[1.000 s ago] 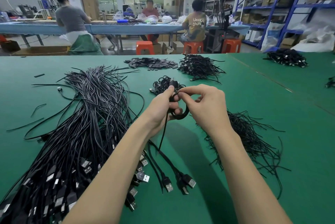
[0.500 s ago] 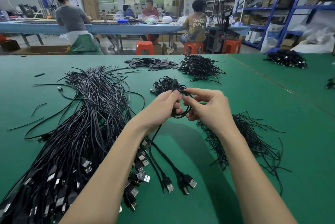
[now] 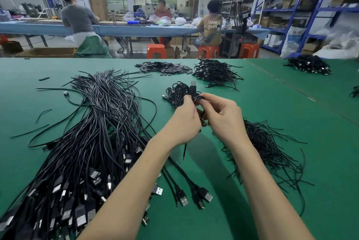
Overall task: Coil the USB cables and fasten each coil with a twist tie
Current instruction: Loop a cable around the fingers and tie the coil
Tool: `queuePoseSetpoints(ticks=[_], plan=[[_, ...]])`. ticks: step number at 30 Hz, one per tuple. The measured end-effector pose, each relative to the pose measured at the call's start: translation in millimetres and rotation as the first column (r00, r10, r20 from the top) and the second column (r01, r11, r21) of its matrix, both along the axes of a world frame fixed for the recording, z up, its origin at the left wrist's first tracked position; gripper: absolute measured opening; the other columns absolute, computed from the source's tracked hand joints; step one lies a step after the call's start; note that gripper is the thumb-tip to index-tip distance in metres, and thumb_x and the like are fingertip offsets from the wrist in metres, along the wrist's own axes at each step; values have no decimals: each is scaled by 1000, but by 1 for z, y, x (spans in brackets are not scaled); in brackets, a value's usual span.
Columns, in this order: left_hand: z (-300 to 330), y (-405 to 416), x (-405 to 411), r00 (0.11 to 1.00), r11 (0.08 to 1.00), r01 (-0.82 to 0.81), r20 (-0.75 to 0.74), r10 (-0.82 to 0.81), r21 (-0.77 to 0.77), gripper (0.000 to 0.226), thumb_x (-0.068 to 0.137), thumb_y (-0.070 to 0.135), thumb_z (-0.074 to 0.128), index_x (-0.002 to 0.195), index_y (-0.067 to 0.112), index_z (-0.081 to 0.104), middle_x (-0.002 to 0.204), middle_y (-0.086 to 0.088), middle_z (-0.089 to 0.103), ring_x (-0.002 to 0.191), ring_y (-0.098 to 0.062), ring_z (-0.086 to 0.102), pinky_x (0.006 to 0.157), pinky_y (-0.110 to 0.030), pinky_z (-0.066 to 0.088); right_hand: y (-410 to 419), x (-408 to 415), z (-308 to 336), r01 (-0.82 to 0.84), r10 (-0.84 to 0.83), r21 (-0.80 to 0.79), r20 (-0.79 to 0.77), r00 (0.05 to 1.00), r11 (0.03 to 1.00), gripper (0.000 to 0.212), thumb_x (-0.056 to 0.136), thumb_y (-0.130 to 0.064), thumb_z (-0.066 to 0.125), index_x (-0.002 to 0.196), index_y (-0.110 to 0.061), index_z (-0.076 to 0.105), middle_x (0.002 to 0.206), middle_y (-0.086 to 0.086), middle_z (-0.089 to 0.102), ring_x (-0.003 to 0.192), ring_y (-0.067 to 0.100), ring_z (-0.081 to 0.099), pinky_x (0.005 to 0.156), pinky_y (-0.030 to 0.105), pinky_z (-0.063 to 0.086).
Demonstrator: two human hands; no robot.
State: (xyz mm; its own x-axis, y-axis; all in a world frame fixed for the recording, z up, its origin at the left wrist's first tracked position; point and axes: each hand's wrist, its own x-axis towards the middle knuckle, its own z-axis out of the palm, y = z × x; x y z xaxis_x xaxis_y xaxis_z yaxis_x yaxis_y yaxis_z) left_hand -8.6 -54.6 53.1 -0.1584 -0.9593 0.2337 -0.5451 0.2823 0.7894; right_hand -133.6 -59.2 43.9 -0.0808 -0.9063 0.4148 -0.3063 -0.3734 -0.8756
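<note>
On the green worktop (image 3: 272, 103), a big bundle of loose cables (image 3: 87, 142) lies at left. At centre, above the worktop, the left hand (image 3: 184, 123) and right hand (image 3: 223, 117) meet, both pinching a small coil (image 3: 196, 96), its plug (image 3: 192, 88) sticking up. Behind sits a pile of coils (image 3: 176, 92). At right, twist ties (image 3: 266, 148) lie heaped.

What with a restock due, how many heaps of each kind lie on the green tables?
Loose cable heap: 1
Twist tie heap: 1
Bundled cable heaps: 3
Flat black pieces heap: 1
Total: 6, leaving out a cut-off heap at the right edge.
</note>
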Motion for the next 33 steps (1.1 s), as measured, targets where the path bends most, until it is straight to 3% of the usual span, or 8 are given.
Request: queuePoseSetpoints(ticks=[2, 5, 9, 14, 20, 22, 27, 33], plan=[[-3, -2, -1, 999, 999, -38, -3, 38, -4, 10, 103, 12, 32, 107, 5, 38, 95, -15, 63, 85, -32, 61, 70, -39, 47, 2, 1, 5, 5, -5, 3, -8, 1000, 1000, 17, 96, -18, 66, 100, -28, 79, 71, -5, 75, 56, 14, 65, 63, 32, 58], [-7, -3, -4, 997, 999, -49, 64, 51, -18, 17, 101, 9, 35, 117, 6, 43, 98, -10, 63, 89, -32, 59, 64, -26, 45, 3, 1, 12, -24, 25, 22, -56, 998, 999, 15, 91, -30, 70, 91, -44, 75, 68, -2, 74, 60, 20, 66, 64, 33, 54], [-8, 0, -7, 981, 999, 39, 192, -37, -6, 50, 99, 4, 34, 148, 9, 30, 122, -18, 63, 107, -34, 61, 91, -42, 50, 2, -1, 13, 41, -41, -3, -41, 998, 999, 4, 83, -38, 79, 79, -37, 79, 66, -7, 73, 58, 17, 65, 67, 32, 56], [-13, 2, -15, 995, 994, 96, -17, -97, -55, 11, 105, 14, 34, 115, 15, 32, 78, -5, 54, 60, -14, 49, 55, -35, 34, -3, -13, 6, 148, -158, -94, -103, 982, 984, 21, 87, -33, 76, 68, -24, 76, 52, -9, 59, 48, 8, 44, 49, 17, 34], [-28, -4, -23, 976, 994, -8, -216, -15, -106, 8, 105, 17, 36, 99, 19, 32, 77, -3, 53, 62, -17, 45, 61, -36, 35, -8, -17, 1, 119, -119, -30, -5, 993, 992, 15, 92, -34, 72, 79, -25, 74, 58, -12, 66, 48, 2, 59, 54, 11, 45], [-30, -10, -21, 919, 999, -26, -394, 32, 19, 11, 105, 14, 37, 96, 18, 34, 79, -1, 51, 64, -15, 42, 60, -30, 38, -8, -21, -1, 76, -79, 56, 43, 996, 995, 14, 98, -34, 63, 95, -25, 73, 78, -7, 74, 53, 5, 66, 57, 17, 53], [-26, -19, -9, 511, 951, 108, -837, 198, 291, 17, 103, -1, 34, 92, 12, 36, 77, -7, 46, 55, -12, 36, 42, -19, 29, -9, -41, -5, 246, -19, 278, -625, 780, 929, 20, 92, -28, 59, 99, -36, 76, 101, 0, 73, 81, 13, 65, 74, 24, 49], [-22, -19, -2, 253, 915, 240, -931, 263, 323, 19, 103, -3, 36, 89, 10, 39, 73, -10, 50, 55, -15, 39, 42, -22, 35, -2, -28, -17, 314, 37, 402, -663, 747, 860, 18, 89, -28, 63, 100, -25, 78, 98, 12, 74, 89, 29, 70, 84, 36, 59]])
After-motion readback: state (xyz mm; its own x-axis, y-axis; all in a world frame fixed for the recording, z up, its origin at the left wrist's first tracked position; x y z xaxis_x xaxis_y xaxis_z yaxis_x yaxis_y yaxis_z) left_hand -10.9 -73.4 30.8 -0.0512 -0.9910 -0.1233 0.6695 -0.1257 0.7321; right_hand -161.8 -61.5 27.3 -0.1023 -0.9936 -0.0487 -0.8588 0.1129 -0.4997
